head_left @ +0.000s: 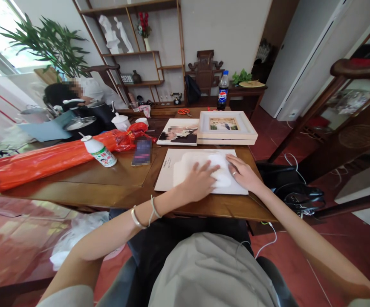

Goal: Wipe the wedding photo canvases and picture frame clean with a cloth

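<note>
A flat white board [164, 181] lies on the wooden table [130, 192] in front of me. On top of it is a soft-looking white patch [188, 161], perhaps a cloth or sheet, too blurred to name surely. My left hand [200, 181] rests on this patch with its fingers spread. At the board's right side lies my right hand [241, 172], fingers stretched out flat near the patch's edge. Just beyond the board are a photo print [180, 133] and a white picture frame [249, 128] holding a small photo, stacked on another flat piece.
To the left are a phone [142, 151], a white bottle [99, 151] and a long red plastic-wrapped bundle [53, 157]. Orange-handled scissors [184, 112] and a cola bottle [223, 91] stand farther back. Pots [85, 123] and another person [92, 91] are at the far left.
</note>
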{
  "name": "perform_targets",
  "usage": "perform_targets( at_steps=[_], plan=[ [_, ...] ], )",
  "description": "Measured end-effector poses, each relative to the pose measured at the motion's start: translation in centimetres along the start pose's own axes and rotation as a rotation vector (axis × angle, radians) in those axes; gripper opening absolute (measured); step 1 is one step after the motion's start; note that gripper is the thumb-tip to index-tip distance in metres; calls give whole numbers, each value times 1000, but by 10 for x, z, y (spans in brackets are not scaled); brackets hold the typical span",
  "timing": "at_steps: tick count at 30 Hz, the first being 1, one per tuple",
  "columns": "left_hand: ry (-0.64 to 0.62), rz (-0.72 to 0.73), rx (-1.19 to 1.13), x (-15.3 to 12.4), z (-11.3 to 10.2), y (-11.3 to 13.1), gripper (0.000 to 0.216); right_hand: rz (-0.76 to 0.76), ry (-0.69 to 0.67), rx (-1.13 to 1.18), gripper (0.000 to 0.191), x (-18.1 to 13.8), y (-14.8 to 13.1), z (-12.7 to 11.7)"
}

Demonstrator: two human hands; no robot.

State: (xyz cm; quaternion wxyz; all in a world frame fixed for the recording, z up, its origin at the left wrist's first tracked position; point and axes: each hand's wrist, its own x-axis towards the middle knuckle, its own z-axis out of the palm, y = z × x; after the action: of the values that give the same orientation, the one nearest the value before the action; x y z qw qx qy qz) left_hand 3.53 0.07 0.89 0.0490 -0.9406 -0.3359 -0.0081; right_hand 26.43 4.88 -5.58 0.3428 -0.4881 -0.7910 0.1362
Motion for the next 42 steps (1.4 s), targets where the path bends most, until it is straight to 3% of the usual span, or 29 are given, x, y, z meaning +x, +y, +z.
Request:
perform_targets(
  at_steps=[5,9,12,19,22,32,39,42],
  plan=[
    [-8,-66,-18,45,4,-33,31,-14,-5,-21,44,0,-1,-1],
    [-17,-47,9,58,7,-37,34,-11,-20,-32,46,0,-2,-2],
    [-24,-31,56,49,8,-21,31,-39,-33,-5,48,0,1,-3],
    [68,20,148,0,13,59,33,-19,-31,51,50,-1,4,-2],
    [90,-18,141,-13,16,79,35,-10,-26,57,48,-1,3,-2],
    [-1,-220,176,32,10,37,36,-24,-31,40,43,-1,3,-2],
    [62,-30,179,-9,12,80,31,-23,-14,48,45,-1,6,0],
    [44,-5,131,-14,3,66,29,-28,-7,41,46,-1,6,1]
  ],
)
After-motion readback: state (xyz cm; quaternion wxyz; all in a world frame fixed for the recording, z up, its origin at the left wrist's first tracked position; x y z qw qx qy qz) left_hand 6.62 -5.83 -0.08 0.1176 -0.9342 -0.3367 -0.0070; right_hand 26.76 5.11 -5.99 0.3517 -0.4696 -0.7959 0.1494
